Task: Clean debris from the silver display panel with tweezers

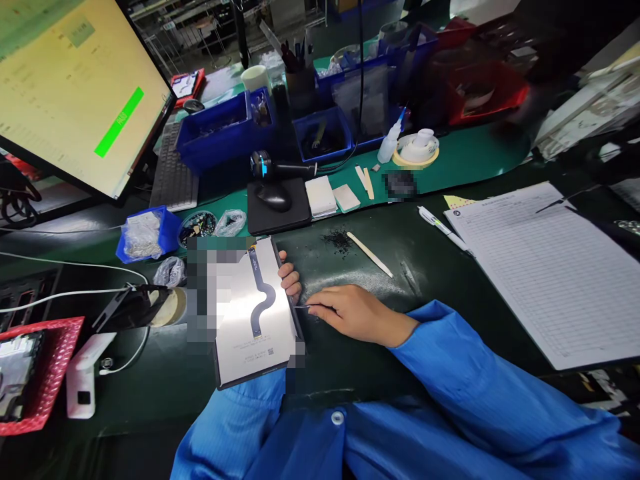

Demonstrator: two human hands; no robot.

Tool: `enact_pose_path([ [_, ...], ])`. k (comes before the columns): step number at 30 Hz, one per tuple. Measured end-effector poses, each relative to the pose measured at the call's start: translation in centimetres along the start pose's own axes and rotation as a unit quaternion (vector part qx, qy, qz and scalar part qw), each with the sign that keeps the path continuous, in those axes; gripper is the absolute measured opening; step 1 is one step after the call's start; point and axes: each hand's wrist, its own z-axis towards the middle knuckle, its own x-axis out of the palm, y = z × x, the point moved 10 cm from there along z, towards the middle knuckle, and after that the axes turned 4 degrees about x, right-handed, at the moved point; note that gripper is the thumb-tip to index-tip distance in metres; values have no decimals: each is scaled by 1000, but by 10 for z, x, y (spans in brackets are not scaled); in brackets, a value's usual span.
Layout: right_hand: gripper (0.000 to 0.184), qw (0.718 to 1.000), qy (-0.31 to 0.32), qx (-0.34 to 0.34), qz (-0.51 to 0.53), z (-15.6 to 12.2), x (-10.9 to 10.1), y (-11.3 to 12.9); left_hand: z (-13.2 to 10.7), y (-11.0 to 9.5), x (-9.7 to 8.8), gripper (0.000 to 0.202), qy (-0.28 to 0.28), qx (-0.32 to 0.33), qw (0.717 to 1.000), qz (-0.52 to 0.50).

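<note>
My left hand (pixel 290 277) grips a tablet screen panel (pixel 234 327) from beneath. Only its fingertips show, curled over the panel's right edge. The panel's silvery back faces up, with a dark curved flex cable (pixel 269 294) along it and a black frame round the rim. Pixel blocks cover part of its left side. At the right edge, my right hand (pixel 357 313) pinches a thin metal tool (pixel 302 307), whose tip meets or lies close to the frame; its exact kind is unclear. A flat wooden stick (pixel 370 255) and black crumbs (pixel 339 241) lie just beyond my hands.
A monitor (pixel 75 87) stands at the left above a keyboard (pixel 175 167). Blue bins (pixel 220 127), a barcode scanner (pixel 280 167) and a mouse (pixel 274 197) line the back. A printed form (pixel 550 280) and a pen (pixel 445 230) lie right; red bubble wrap (pixel 60 373) lies left.
</note>
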Motion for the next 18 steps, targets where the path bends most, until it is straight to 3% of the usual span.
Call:
enact_pose_path([
  [4, 12, 1000, -1, 5, 9, -1, 0, -1, 0, -1, 0, 33, -10, 10, 1000, -6],
  [8, 20, 999, 0, -19, -33, -1, -1, 4, 1, 1, 8, 38, 27, 0, 999, -20],
  [14, 12, 1000, 7, 24, 6, -1, -1, -2, -3, -2, 14, 42, 21, 7, 1000, -7],
  [18, 15, 1000, 9, -5, -23, 0, -1, 1, -6, -1, 23, 40, 29, -8, 1000, 3],
])
